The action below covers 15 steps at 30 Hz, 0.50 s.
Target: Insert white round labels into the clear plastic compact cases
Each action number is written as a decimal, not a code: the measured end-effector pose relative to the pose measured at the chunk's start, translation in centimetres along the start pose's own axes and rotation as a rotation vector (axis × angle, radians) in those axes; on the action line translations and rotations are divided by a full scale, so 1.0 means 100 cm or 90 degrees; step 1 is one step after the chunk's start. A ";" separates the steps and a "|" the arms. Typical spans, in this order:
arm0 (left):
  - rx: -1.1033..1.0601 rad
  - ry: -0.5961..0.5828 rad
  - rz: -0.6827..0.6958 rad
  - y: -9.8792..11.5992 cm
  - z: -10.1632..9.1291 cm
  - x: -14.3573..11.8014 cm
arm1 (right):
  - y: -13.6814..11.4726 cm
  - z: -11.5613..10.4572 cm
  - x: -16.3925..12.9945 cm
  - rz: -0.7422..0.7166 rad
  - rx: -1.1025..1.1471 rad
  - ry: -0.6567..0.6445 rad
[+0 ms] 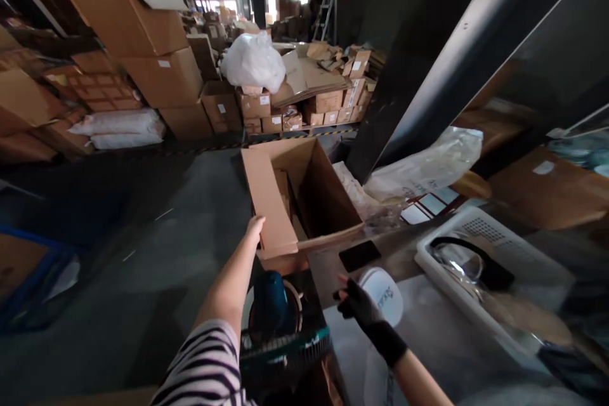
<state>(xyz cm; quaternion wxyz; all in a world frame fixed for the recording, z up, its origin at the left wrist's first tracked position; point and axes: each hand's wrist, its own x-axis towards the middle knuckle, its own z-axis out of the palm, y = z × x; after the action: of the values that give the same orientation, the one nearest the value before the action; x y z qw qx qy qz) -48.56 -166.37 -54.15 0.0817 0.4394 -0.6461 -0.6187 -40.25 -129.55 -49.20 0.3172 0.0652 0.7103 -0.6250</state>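
Note:
My left hand (pixel 255 226) reaches forward and rests on the near flap of an open cardboard box (pixel 304 200), fingers curled over the flap's edge. The box stands at the corner of a grey work table (pixel 428 330) and looks nearly empty, with some cardboard inside. My right hand (pixel 358 303), in a black fingerless glove, hovers over the table beside a white round lid or roll (pixel 384 292), holding nothing that I can make out. A black flat phone-like object (pixel 360 255) lies just beyond it.
A white plastic tray (pixel 495 260) with a black cable sits at right. A teal tape dispenser (pixel 271 298) rests in a green basket (pixel 285 346) below. Stacked cartons (pixel 157 44) and a white bag (pixel 253 62) fill the far side of the concrete floor. A slanted dark beam (pixel 428 63) crosses at right.

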 end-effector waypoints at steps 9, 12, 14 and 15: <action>0.200 0.146 0.016 -0.037 0.036 0.010 | 0.060 -0.063 -0.039 0.060 0.264 0.210; 0.207 0.166 0.050 -0.042 0.035 0.005 | 0.063 -0.066 -0.046 0.077 0.250 0.238; 0.198 0.163 0.068 -0.043 0.033 0.004 | 0.063 -0.064 -0.049 0.102 0.222 0.227; 0.188 0.154 0.073 -0.043 0.032 0.005 | 0.062 -0.062 -0.050 0.108 0.205 0.225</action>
<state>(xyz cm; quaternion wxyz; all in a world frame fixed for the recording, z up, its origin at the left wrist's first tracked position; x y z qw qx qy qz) -48.90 -163.75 -58.81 0.1285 0.4798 -0.7396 -0.4541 -35.54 -120.97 -51.65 0.2251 0.2825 0.6377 -0.6803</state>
